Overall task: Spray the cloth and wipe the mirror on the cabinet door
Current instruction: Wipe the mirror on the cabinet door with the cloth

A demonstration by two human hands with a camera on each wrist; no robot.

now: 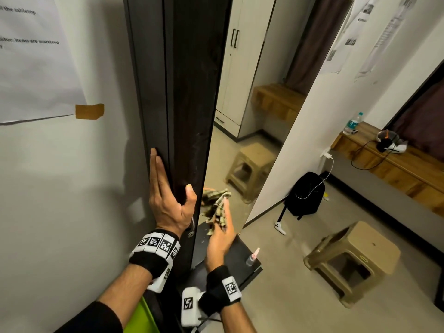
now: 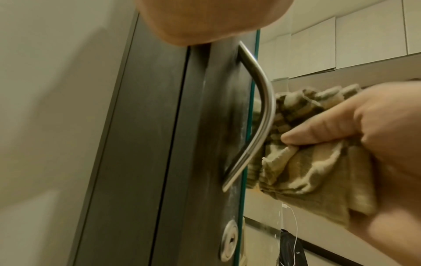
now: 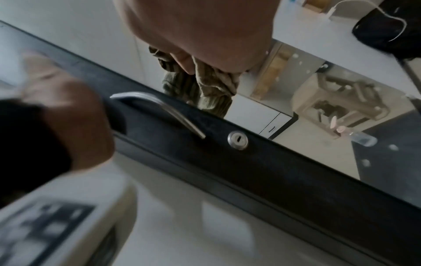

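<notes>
Pale walls and a beige floor surround a dark cabinet door [image 1: 187,92] that stands open edge-on to the person, its mirror [image 1: 242,116] reflecting a white wardrobe and a plastic stool. A printed sheet [image 1: 36,58] is taped to the wall on the left, and a real stool [image 1: 355,263] and a black backpack [image 1: 305,193] sit on the floor to the right. The left hand [image 1: 168,198] steadies the door, its fingers lying straight along the far side of the door's edge and the thumb hooked over the near side, just above the curved metal handle [image 2: 257,115] and the keyhole [image 3: 238,140]. The right hand [image 1: 222,234] holds a bunched, striped olive cloth [image 2: 303,162], fingers curled round it, and presses it against the lower part of the glass close to the handle. A small spray bottle [image 1: 252,258] stands by itself on a dark ledge [image 1: 242,272] below the mirror, touched by neither hand. Judging by this, the spraying seems done and the wiping is under way, low on the pane. The next move likely calls for sweeping the cloth across and up the glass with even pressure while the left hand keeps the door from swinging.
</notes>
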